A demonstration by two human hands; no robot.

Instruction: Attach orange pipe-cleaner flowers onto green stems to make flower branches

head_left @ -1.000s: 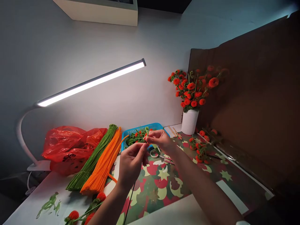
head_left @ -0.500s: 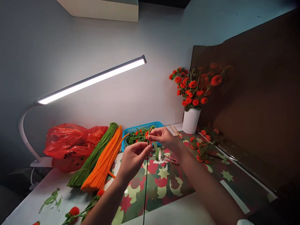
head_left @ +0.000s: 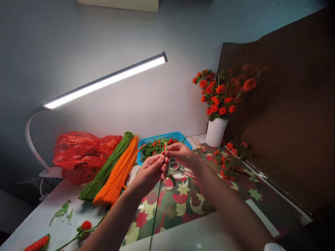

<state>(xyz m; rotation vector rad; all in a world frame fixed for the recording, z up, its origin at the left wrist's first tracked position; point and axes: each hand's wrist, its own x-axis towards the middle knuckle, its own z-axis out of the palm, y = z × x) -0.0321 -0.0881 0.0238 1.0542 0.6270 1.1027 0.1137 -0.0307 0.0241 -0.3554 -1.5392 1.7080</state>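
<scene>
My left hand (head_left: 154,169) is closed around a thin dark stem wire (head_left: 156,209), which runs down toward the front edge of the view. Just above it, my right hand (head_left: 181,153) pinches the green top (head_left: 166,144) of the same wire; the fingers of both hands nearly touch. A roll of green tape (head_left: 170,182), blurred, hangs below my hands. Behind it a pale tape ring (head_left: 174,165) lies by the pink-handled scissors (head_left: 188,173). The blue basket (head_left: 174,135) beyond my hands holds small red flowers on green stems.
Green (head_left: 107,167) and orange (head_left: 117,170) pipe-cleaner bundles lie left, beside a red plastic bag (head_left: 83,150). A lit lamp (head_left: 107,80) arches above. At right stands a ribbed white vase (head_left: 216,132) of red flowers, with loose flower stems (head_left: 225,162) before it. More red flowers (head_left: 86,226) lie front left.
The tape roll has dropped lower and swung toward my left hand, uncovering the pale ring behind it. My left hand has turned and closed more on the wire, whose lower end leans further left.
</scene>
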